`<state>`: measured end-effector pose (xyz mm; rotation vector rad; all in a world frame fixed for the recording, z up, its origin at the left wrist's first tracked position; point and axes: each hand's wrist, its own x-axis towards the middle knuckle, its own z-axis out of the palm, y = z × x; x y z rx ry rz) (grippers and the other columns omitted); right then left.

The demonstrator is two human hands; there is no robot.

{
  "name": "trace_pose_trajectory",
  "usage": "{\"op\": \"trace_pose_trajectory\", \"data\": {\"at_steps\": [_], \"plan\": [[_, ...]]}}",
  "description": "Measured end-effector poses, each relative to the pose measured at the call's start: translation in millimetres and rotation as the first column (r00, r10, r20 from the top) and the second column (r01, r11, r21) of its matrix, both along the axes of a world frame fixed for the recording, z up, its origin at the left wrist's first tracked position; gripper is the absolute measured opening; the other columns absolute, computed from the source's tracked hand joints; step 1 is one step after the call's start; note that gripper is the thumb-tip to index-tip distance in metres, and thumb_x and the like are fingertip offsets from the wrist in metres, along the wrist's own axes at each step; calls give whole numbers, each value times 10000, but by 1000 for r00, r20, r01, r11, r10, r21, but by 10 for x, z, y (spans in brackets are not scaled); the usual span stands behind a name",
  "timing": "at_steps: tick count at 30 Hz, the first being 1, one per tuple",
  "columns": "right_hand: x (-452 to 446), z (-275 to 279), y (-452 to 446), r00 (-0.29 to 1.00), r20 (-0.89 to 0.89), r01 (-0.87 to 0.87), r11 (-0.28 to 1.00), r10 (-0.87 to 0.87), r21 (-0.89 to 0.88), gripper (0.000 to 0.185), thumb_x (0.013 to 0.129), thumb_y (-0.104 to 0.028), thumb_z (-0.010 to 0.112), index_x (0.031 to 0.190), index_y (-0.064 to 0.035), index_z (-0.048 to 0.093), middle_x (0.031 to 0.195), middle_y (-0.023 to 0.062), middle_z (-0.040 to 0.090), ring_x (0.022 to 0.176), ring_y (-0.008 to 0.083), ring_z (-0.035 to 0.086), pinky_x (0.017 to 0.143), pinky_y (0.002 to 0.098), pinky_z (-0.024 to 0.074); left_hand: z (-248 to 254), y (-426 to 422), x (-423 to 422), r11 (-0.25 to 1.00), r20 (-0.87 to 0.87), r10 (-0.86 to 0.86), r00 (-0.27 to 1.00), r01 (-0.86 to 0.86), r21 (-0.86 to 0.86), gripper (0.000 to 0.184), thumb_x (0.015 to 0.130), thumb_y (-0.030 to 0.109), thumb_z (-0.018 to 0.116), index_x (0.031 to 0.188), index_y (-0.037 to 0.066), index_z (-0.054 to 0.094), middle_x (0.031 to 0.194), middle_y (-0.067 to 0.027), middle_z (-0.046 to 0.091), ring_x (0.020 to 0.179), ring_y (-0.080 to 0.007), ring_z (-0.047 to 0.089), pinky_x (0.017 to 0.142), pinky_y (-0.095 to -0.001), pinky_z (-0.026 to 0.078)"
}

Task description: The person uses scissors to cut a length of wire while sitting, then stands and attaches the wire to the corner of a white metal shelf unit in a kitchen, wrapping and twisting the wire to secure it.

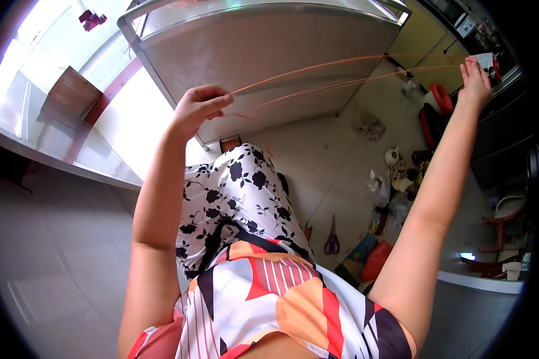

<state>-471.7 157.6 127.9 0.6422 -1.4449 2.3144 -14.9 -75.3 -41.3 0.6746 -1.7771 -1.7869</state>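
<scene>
Fingers (223,100), left hand (197,112) at ten-thirty and right hand (477,90) at two o'clock, each pinching thin orange strands (281,75) across twelve o'clock before a pale panel (251,57); step, seemingly, spreading strands; next move likely calls for even tension.

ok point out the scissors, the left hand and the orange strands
Scissors (333,236): head view, where blades meet handles.
Left hand (199,109): head view, on the middle of the hand.
Orange strands (308,67): head view, partway along the upper stretch.

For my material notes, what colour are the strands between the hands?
The strands are orange, best seen in head view.
</scene>
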Motion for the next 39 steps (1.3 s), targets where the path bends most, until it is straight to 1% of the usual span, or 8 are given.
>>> {"op": "trace_pose_trajectory", "data": {"at_steps": [7,13,17,22,25,26,34,39], "plan": [[-453,224,316,997,-27,70,997,-69,44,218,810,-49,614,953,108,569,954,172,609,887,234,619,771,291,539,-292,-204,382,963,139,195,971,-162,-216,174,793,164,662,863,5,641,655,20,532,580,-58,419,522,-218,342],[-226,427,323,992,-99,-68,996,73,48,219,854,-45,536,1018,100,528,1044,181,588,1003,279,578,888,359,478,-647,-298,374,854,-230,519,823,-494,161,309,858,331,574,768,38,613,607,36,491,541,-61,416,552,-195,375],[150,639,289,974,-174,-128,984,148,120,262,915,-75,395,1055,102,528,1137,224,535,1092,308,521,926,377,451,-624,-183,243,654,-419,659,625,-200,730,588,896,578,231,903,111,588,840,-84,637,925,-236,539,904,-531,333],[643,931,313,953,-132,-269,962,273,47,362,918,-113,344,1219,76,408,1287,219,420,1236,365,352,1037,391,334,-377,76,253,768,-492,481,726,-78,636,780,838,669,93,1059,93,570,879,-138,630,756,-249,577,691,-355,475],[287,1004,433,934,-148,-320,946,324,48,349,920,-106,327,1197,88,411,1280,236,418,1214,386,372,1009,409,373,-676,-203,489,867,-572,67,818,235,439,809,823,682,71,1056,89,569,854,-141,621,542,-185,516,446,-219,374],[106,995,496,931,-147,-330,942,335,57,348,921,-105,323,1195,92,407,1277,239,419,1210,387,377,1005,411,378,-607,-126,492,883,-468,162,869,84,461,769,845,665,115,1048,78,569,794,-121,604,448,-128,418,379,-195,245],[-1611,765,987,908,-27,-417,908,418,37,342,929,-98,291,1179,122,374,1252,263,431,1177,393,414,972,429,414,-498,-146,854,959,-44,259,965,-251,130,243,851,253,600,823,14,633,569,38,467,461,-24,325,406,-173,240],[-1786,435,1115,899,125,-416,908,419,-47,325,938,-86,259,1175,123,337,1263,264,416,1154,417,429,937,437,449,-474,-178,1277,978,-13,205,979,-205,-39,245,771,245,695,857,19,652,605,44,506,483,-21,343,418,-172,260]]}}
